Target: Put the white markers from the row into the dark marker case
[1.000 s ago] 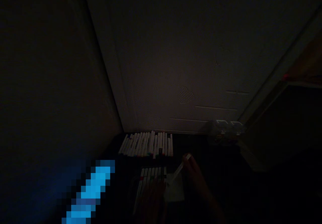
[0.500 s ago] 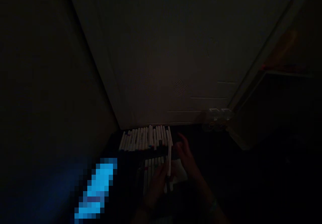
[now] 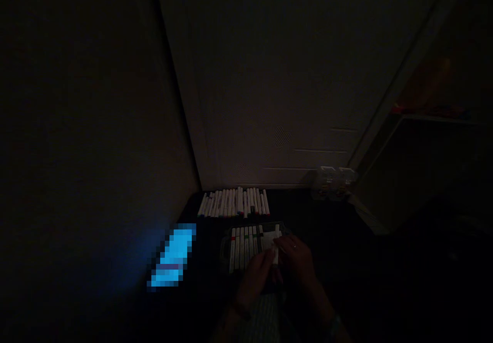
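In the dim light a white marker [image 3: 276, 258] stands nearly upright between my two hands. My left hand [image 3: 257, 275] is closed on it from the left, and my right hand [image 3: 298, 258] has its fingers closed around it from the right. Beneath and left of them lies a dark, clear-looking case [image 3: 224, 250] with several white markers [image 3: 242, 248] side by side in it, some with red or green bands. A pale patch [image 3: 266, 239] shows in the case by the hands. The darkness hides where each fingertip presses.
Behind the case, a row of several white markers [image 3: 223, 203] lies along the pale wall panel [image 3: 246, 127]. Clear plastic boxes [image 3: 333, 184] stand at the back right. A glowing blue, pixelated screen [image 3: 173, 255] is at the left. Another panel [image 3: 416, 168] borders the right.
My right hand, apart and open before, has come down onto the marker. The marker has been lowered over the case, still in my left hand. The view has shifted somewhat.
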Demonstrator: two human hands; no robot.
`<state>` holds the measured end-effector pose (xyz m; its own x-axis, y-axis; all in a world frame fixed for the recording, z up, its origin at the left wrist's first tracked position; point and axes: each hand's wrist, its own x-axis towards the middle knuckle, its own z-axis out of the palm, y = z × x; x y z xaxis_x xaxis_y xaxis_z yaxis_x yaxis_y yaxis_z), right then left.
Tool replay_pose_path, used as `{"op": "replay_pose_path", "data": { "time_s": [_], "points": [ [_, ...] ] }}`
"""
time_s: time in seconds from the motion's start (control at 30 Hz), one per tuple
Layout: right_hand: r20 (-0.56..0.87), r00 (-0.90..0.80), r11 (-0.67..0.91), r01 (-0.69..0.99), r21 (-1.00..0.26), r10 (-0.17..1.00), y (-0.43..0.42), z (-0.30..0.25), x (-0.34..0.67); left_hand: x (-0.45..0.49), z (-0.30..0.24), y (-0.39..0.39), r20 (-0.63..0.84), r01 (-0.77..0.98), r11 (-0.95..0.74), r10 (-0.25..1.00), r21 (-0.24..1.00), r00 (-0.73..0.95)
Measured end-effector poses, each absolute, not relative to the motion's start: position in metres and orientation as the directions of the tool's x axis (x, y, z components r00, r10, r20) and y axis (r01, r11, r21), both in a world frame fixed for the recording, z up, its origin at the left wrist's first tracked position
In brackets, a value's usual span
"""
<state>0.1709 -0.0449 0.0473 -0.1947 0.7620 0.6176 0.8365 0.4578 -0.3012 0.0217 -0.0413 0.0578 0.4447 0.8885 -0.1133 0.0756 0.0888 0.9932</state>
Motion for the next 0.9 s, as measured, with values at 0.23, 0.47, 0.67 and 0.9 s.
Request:
{"op": "replay_pose_path", "data": {
  "time_s": [0.23, 0.47, 0.67, 0.9],
  "points": [
    [0.611, 0.186, 0.237, 0.806, -0.543, 0.769, -0.050, 0.038, 0.209, -0.019, 0.066, -0.053, 0.265, 0.360, -0.363, 0.918, 0.859, 0.293],
    [0.567, 0.546, -0.239, 0.816, -0.526, 0.616, -0.095, 0.025, 0.343, -0.102, -0.013, -0.085, 0.293, 0.393, -0.164, 0.909, 0.905, -0.296],
    [0.537, 0.559, -0.350, 0.824, -0.446, 0.632, -0.111, 0.004, 0.371, -0.115, -0.057, -0.098, -0.015, 0.035, 0.038, 0.859, 0.999, -0.512],
    [0.521, 0.589, -0.407, 0.807, -0.428, 0.618, -0.103, -0.002, 0.350, -0.114, -0.028, -0.085, -0.075, 0.051, 0.123, 0.828, 0.991, -0.555]
  ]
}}
